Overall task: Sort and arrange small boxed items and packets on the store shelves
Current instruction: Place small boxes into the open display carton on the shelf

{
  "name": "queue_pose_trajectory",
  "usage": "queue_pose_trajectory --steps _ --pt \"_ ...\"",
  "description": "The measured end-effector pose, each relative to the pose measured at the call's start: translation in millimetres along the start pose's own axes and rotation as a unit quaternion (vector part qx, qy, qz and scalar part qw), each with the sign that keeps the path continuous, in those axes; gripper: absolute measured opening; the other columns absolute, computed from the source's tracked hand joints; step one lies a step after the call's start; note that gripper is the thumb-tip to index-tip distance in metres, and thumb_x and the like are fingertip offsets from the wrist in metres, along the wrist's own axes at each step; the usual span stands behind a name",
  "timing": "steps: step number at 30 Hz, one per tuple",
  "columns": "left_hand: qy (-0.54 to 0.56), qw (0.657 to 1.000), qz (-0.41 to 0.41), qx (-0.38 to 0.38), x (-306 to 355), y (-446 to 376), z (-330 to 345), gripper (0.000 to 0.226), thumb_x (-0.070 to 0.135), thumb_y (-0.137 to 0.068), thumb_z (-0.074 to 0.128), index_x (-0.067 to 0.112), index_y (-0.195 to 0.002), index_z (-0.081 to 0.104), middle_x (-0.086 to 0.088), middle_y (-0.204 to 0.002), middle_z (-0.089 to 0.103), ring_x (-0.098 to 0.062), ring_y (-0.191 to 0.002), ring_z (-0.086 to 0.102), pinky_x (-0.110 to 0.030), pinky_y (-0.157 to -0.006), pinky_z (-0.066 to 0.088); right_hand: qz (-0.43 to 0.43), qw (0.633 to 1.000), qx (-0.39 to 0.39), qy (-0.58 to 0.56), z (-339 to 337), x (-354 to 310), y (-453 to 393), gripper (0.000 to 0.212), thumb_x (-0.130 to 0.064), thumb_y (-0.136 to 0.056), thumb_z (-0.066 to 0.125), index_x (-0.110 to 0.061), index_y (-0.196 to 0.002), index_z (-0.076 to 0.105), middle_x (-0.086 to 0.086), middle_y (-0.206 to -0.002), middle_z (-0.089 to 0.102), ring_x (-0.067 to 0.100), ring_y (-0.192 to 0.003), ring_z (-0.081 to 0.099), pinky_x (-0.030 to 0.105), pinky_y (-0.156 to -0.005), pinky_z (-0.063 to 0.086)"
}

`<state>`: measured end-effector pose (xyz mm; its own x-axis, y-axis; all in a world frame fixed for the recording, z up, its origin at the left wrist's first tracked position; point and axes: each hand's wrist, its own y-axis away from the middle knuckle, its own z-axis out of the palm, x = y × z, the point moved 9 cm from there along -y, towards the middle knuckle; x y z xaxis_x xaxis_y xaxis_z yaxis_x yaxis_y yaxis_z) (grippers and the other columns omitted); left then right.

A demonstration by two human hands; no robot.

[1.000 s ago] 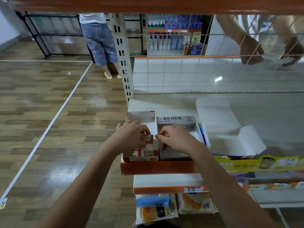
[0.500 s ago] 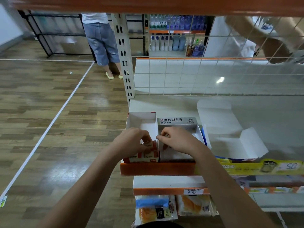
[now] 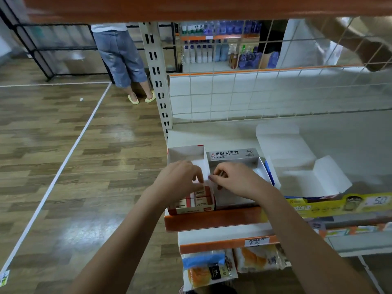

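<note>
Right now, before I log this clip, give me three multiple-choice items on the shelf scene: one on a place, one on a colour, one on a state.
1. Where does the red-trimmed box sit?
A. left of the grey box
B. on the floor
C. on the lower shelf

2. What colour is the shelf lip under the boxes?
A. blue
B. orange
C. green

3. How is the white carton on the right?
A. taped shut
B. crushed flat
C. open, flaps up

Answers: 1 A, they stand side by side at the shelf's left end; 2 B, the front edge is orange; 3 C, its lid and flap stand open.
</note>
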<state>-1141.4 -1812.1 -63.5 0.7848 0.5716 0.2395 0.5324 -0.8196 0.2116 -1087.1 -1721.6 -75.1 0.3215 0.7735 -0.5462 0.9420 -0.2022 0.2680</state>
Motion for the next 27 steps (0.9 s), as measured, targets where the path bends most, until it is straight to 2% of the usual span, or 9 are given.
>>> queue_pose_trajectory --steps 3,5,9,12,15,19,27 --pt "-0.013 0.998 0.007 0.059 10.9 -9.4 -26.4 0.021 0.041 -0.091 0.054 0.029 -0.106 0.062 0.004 -0.108 0.056 -0.013 -0.089 0.056 -0.029 -0.078 0.050 0.008 0.998 0.059 0.013 -22.8 3.4 6.3 0.020 -0.035 -0.094 0.052 -0.019 -0.099 0.062 -0.002 -0.098 0.067 0.014 -0.091 0.060 0.031 -0.082 0.049" --pt "-0.024 0.996 0.023 0.084 29.5 -19.3 -41.4 0.024 0.043 -0.092 0.051 0.029 -0.107 0.061 0.002 -0.110 0.053 -0.018 -0.091 0.058 -0.031 -0.076 0.049 0.014 0.993 0.113 0.016 -46.5 11.0 14.8 0.017 -0.034 -0.093 0.054 -0.020 -0.100 0.062 -0.003 -0.096 0.066 0.015 -0.090 0.060 0.032 -0.081 0.049" --pt "-0.054 0.993 0.082 0.074 92.8 -45.0 -47.6 0.034 0.046 -0.092 0.050 0.024 -0.117 0.058 0.000 -0.120 0.049 -0.024 -0.105 0.055 -0.029 -0.077 0.036 0.044 0.980 0.187 0.057 -93.6 45.3 45.3 0.015 -0.028 -0.091 0.055 -0.019 -0.102 0.061 0.000 -0.102 0.063 0.018 -0.092 0.057 0.029 -0.073 0.042" --pt "-0.069 0.986 0.128 0.080 151.1 -64.5 -40.8 0.033 0.042 -0.091 0.052 0.024 -0.118 0.055 -0.001 -0.125 0.049 -0.024 -0.113 0.049 -0.029 -0.086 0.035 0.076 0.966 0.218 0.113 -122.9 84.4 78.3 0.023 -0.029 -0.091 0.056 -0.018 -0.111 0.059 0.002 -0.113 0.056 0.020 -0.105 0.053 0.029 -0.080 0.039" --pt "-0.098 0.978 0.169 0.075 219.5 -82.8 -26.3 0.037 0.044 -0.091 0.051 0.025 -0.123 0.051 -0.001 -0.127 0.047 -0.025 -0.116 0.048 -0.034 -0.094 0.037 0.110 0.954 0.236 0.146 -148.0 134.8 118.3 0.029 -0.028 -0.090 0.058 -0.017 -0.117 0.056 0.005 -0.119 0.052 0.022 -0.113 0.049 0.033 -0.089 0.040" --pt "-0.109 0.970 0.206 0.072 316.9 -108.6 -6.2 0.043 0.049 -0.088 0.054 0.027 -0.124 0.050 -0.001 -0.128 0.047 -0.024 -0.120 0.046 -0.037 -0.094 0.038 0.155 0.947 0.224 0.170 -175.3 213.8 170.1 0.040 -0.028 -0.089 0.059 -0.016 -0.126 0.050 0.009 -0.127 0.049 0.027 -0.120 0.045 0.035 -0.098 0.038" --pt "-0.104 0.962 0.249 0.038 494.0 -163.8 38.9 0.048 0.050 -0.088 0.054 0.025 -0.128 0.047 -0.005 -0.134 0.044 -0.027 -0.124 0.041 -0.041 -0.098 0.035 0.235 0.925 0.258 0.153 -229.9 355.8 273.5 0.051 -0.025 -0.087 0.062 -0.016 -0.134 0.044 0.010 -0.131 0.048 0.029 -0.122 0.044 0.035 -0.093 0.038"
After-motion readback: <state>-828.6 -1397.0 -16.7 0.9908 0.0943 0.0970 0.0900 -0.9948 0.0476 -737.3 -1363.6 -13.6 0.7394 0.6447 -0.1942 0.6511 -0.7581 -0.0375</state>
